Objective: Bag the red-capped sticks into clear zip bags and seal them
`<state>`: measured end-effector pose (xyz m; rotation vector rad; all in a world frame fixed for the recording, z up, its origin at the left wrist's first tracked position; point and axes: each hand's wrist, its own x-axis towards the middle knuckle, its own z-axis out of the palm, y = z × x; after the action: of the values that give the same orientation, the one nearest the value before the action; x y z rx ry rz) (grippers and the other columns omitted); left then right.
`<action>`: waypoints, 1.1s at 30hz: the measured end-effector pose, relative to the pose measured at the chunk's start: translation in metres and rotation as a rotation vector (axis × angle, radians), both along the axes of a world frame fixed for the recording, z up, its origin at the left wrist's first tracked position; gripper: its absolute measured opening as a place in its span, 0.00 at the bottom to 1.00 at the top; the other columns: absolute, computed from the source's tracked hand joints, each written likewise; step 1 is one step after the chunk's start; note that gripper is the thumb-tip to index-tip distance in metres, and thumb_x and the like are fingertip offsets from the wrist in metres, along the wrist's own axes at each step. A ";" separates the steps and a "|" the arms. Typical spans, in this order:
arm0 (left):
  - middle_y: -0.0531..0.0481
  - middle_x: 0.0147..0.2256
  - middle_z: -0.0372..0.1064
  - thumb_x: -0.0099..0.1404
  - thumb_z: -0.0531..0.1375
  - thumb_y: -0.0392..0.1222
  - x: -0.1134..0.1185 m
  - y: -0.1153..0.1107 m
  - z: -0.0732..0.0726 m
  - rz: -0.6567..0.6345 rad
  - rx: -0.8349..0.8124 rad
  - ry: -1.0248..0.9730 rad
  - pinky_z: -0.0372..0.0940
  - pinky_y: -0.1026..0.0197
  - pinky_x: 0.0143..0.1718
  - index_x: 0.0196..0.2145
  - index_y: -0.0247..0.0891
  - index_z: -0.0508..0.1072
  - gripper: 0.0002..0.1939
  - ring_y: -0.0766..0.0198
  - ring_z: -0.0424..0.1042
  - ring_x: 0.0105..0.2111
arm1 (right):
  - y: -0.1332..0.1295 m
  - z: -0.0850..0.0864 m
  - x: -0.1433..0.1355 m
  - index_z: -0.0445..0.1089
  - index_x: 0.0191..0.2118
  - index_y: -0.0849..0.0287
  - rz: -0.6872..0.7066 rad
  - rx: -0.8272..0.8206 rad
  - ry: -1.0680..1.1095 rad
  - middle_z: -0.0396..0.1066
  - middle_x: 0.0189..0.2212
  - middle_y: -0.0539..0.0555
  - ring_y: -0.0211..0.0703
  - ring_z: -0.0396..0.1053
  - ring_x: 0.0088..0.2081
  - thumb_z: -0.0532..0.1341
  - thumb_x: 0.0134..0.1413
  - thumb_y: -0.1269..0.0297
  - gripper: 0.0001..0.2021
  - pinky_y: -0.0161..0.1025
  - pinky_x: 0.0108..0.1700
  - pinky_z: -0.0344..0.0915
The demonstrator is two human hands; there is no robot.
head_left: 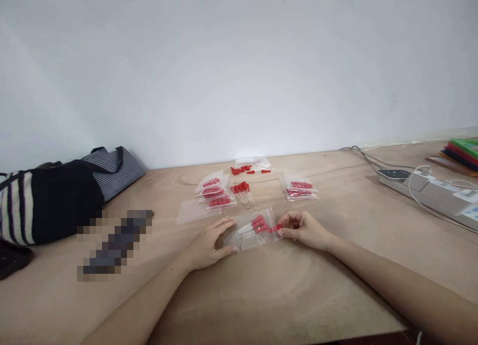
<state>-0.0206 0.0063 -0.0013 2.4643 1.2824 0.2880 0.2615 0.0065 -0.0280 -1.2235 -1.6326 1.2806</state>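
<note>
A clear zip bag (pixel 246 234) lies flat on the table in front of me, with several red-tipped sticks inside. My left hand (pixel 212 243) rests at the bag's left end, thumb and fingers spread apart on its edges. At the bag's right end, my right hand (pixel 300 229) pinches a small red piece (pixel 278 227) at the opening. Just beyond the bag is a fan of loose red-tipped sticks (pixel 242 190). Filled bags (pixel 216 191) are stacked to the left of them, and more filled bags (pixel 299 187) to the right.
Loose red pieces (pixel 241 170) and clear bags (pixel 257 162) lie near the wall. A black bag (pixel 56 200) and a striped bag (pixel 115 171) sit at the left, beside a blurred dark object (pixel 117 243). A power strip (pixel 433 190) with cables and stacked coloured items (pixel 461 153) are at the right.
</note>
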 end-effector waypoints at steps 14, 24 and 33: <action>0.47 0.57 0.49 0.57 0.55 0.54 -0.002 0.001 -0.002 -0.032 -0.001 -0.051 0.49 0.52 0.55 0.54 0.42 0.55 0.29 0.55 0.50 0.56 | 0.030 0.000 -0.020 0.71 0.21 0.62 0.206 0.078 0.019 0.65 0.19 0.48 0.32 0.60 0.22 0.63 0.36 0.53 0.14 0.31 0.25 0.57; 0.47 0.56 0.50 0.58 0.55 0.53 -0.001 0.000 0.004 -0.017 -0.013 -0.039 0.49 0.52 0.55 0.54 0.41 0.56 0.29 0.56 0.50 0.56 | 0.031 0.002 -0.010 0.66 0.18 0.62 0.204 0.086 -0.176 0.60 0.12 0.44 0.29 0.53 0.16 0.67 0.27 0.56 0.15 0.28 0.18 0.48; 0.47 0.57 0.49 0.57 0.55 0.54 -0.004 0.001 0.001 -0.031 -0.014 -0.041 0.48 0.51 0.55 0.54 0.43 0.56 0.29 0.55 0.49 0.56 | 0.083 0.005 -0.012 0.65 0.20 0.62 -0.156 0.088 -0.115 0.60 0.14 0.44 0.28 0.54 0.17 0.63 0.36 0.61 0.10 0.29 0.20 0.53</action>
<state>-0.0248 0.0078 0.0001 2.4514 1.2250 0.3188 0.2495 0.0893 -0.0226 -1.3626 -1.6209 1.0497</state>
